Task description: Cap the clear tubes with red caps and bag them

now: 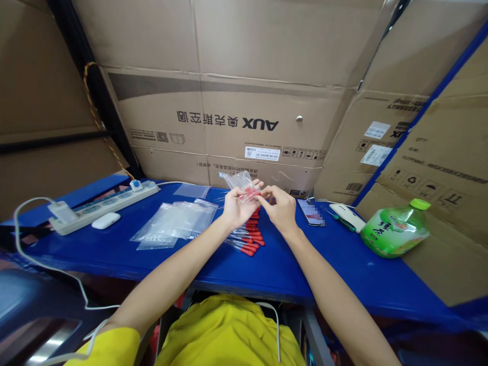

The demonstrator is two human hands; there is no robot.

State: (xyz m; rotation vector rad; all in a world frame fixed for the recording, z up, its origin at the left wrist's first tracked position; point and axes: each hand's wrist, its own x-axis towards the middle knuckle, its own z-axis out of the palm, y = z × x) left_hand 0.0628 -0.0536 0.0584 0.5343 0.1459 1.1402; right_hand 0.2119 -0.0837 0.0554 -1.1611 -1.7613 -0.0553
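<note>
A clear plastic bag (240, 180) with red-ended pieces inside lies across the palm of my left hand (238, 207), whose fingers are closed on it. At the right side of the bag, my right hand (280, 206) has thumb and fingers pinched together on its edge. Just below the hands is a pile of slim, clear-shafted sticks with red ends (249, 244); their exact kind is hard to make out, and the hands hide its upper part. Left of my left forearm lies a stack of flat clear bags (175, 222).
A white power strip (107, 203) with a plug and cable and a white earbud case (105, 220) lie at left. To the right are a phone (311, 212), a white device (347, 217) and a green bottle (394, 231). Cardboard panels (229, 40) wall the blue table (282, 269).
</note>
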